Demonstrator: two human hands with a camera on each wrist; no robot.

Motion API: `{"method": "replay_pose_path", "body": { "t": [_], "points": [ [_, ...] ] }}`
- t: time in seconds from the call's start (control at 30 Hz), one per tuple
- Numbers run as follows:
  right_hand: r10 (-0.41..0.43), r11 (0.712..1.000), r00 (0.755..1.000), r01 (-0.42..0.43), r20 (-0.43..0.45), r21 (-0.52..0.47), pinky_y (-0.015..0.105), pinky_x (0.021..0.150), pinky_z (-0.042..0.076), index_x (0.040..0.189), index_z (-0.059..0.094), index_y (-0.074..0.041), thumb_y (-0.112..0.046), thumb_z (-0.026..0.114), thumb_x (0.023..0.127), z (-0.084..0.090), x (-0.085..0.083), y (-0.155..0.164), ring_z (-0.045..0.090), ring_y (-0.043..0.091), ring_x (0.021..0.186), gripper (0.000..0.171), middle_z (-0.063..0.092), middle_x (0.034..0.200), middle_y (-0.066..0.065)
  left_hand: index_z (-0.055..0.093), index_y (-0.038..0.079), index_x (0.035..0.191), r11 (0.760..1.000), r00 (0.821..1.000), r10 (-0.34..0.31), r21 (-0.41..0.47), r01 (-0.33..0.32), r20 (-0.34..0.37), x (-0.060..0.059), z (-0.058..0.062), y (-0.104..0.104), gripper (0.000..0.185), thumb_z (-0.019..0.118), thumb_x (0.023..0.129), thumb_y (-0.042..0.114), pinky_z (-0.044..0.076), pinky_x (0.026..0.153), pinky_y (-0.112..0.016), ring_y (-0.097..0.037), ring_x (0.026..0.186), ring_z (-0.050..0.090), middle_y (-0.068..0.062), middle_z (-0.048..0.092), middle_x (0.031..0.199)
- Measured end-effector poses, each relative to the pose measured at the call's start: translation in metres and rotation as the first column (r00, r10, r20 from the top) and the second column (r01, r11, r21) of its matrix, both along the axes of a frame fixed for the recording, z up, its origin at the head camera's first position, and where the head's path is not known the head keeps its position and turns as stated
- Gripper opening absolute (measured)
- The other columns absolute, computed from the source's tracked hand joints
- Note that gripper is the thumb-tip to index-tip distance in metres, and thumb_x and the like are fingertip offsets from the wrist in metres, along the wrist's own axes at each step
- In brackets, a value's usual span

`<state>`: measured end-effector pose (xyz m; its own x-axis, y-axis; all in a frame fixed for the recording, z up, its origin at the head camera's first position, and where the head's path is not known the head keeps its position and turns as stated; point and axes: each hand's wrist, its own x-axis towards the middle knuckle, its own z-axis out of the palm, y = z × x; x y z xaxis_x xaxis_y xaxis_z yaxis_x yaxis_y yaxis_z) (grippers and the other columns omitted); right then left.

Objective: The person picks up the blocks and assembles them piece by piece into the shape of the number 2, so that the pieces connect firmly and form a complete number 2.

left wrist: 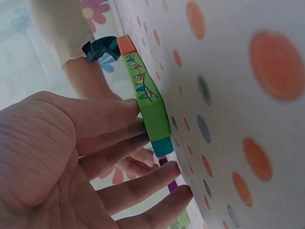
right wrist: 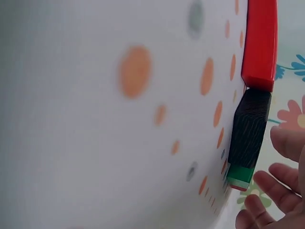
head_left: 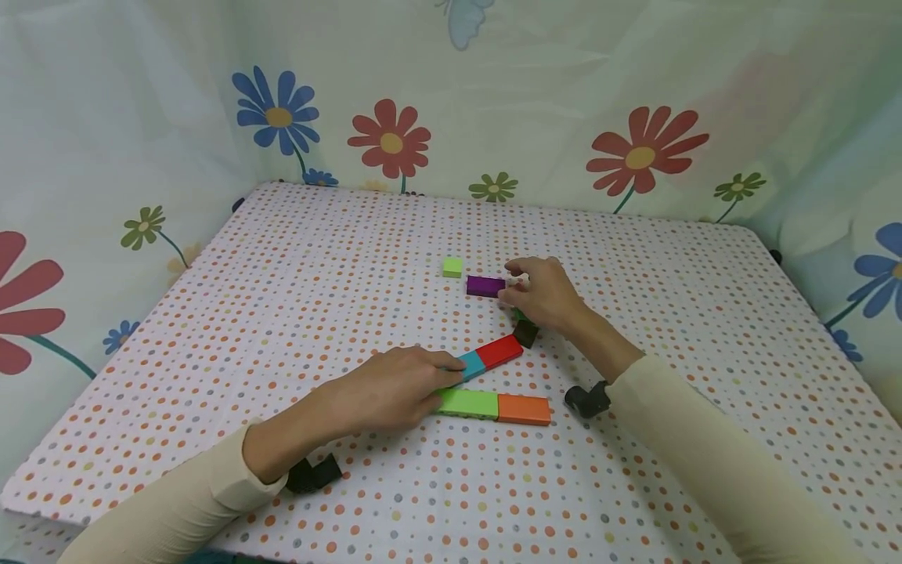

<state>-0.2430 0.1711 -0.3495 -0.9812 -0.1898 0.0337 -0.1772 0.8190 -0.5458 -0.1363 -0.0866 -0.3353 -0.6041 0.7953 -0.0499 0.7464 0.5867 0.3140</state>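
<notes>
Dotted cloth covers the table (head_left: 317, 258), flower-print curtain (head_left: 634, 94) behind. Two block rows lie near the middle: light green block (head_left: 467, 403) joined end to end with orange block (head_left: 524, 409), and behind them teal block (head_left: 470, 365) joined to red block (head_left: 499, 351), running diagonally to a dark brown block (head_left: 525, 334). Left hand (head_left: 395, 388) lies flat, straight fingers pressing the near ends of both rows; left wrist view shows fingertips (left wrist: 128, 107) against the green block, nothing gripped. Right hand (head_left: 541, 294) has loosely curled fingers, thumb and forefinger at the end of the purple block (head_left: 485, 285); firm pinch or just touching, cannot tell. Small green cube (head_left: 452, 267) sits just beyond, apart. Judgement: keep the left hand pinning the rows, take the purple block by its short end, lift straight so neighbours stay put.
</notes>
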Motion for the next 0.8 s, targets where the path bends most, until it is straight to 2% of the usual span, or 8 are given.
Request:
{"method": "replay_pose_path", "body": {
  "t": [0.13, 0.33, 0.63, 0.8],
  "points": [
    [0.004, 1.000, 0.998, -0.005, -0.063, -0.016, 0.053, 0.097, 0.047, 0.141, 0.057, 0.001, -0.021, 0.068, 0.097, 0.002, 0.006, 0.003, 0.047, 0.037, 0.121, 0.051, 0.061, 0.135, 0.020, 0.064, 0.008, 0.138, 1.000, 1.000, -0.001, 0.006, 0.001, -0.005, 0.000, 0.000, 0.000, 0.041, 0.064, 0.097, 0.009, 0.048, 0.107, -0.041, -0.021, 0.132, 0.057, 0.000, 0.057, 0.147],
    [-0.011, 0.997, 0.997, 0.005, -0.072, -0.078, 0.055, 0.098, 0.045, 0.141, 0.056, 0.000, -0.023, 0.068, 0.098, 0.008, 0.016, 0.008, 0.046, 0.038, 0.123, 0.050, 0.060, 0.136, 0.019, 0.064, 0.008, 0.138, 1.000, 1.000, 0.005, 0.007, -0.005, 0.007, 0.001, 0.000, 0.001, 0.042, 0.065, 0.096, 0.009, 0.049, 0.106, -0.040, -0.022, 0.132, 0.056, 0.000, 0.058, 0.146],
    [-0.029, 0.998, 0.996, 0.024, -0.082, -0.061, 0.051, 0.094, 0.049, 0.144, 0.054, -0.003, -0.029, 0.068, 0.098, 0.010, 0.032, 0.009, 0.046, 0.035, 0.121, 0.054, 0.057, 0.140, 0.016, 0.068, 0.014, 0.135, 1.000, 1.000, 0.014, -0.003, -0.014, -0.003, -0.001, -0.002, -0.005, 0.040, 0.063, 0.095, 0.012, 0.053, 0.099, -0.044, -0.020, 0.132, 0.056, 0.005, 0.059, 0.145],
    [-0.011, 1.000, 0.996, 0.009, -0.084, -0.028, 0.055, 0.102, 0.045, 0.147, 0.052, -0.005, -0.026, 0.068, 0.098, 0.014, 0.045, 0.012, 0.042, 0.034, 0.129, 0.056, 0.054, 0.146, 0.015, 0.065, 0.014, 0.138, 1.000, 1.000, -0.015, 0.005, 0.015, -0.009, -0.004, -0.003, -0.007, 0.042, 0.060, 0.097, 0.014, 0.050, 0.103, -0.045, -0.020, 0.134, 0.053, 0.005, 0.057, 0.147]
  ]
}}
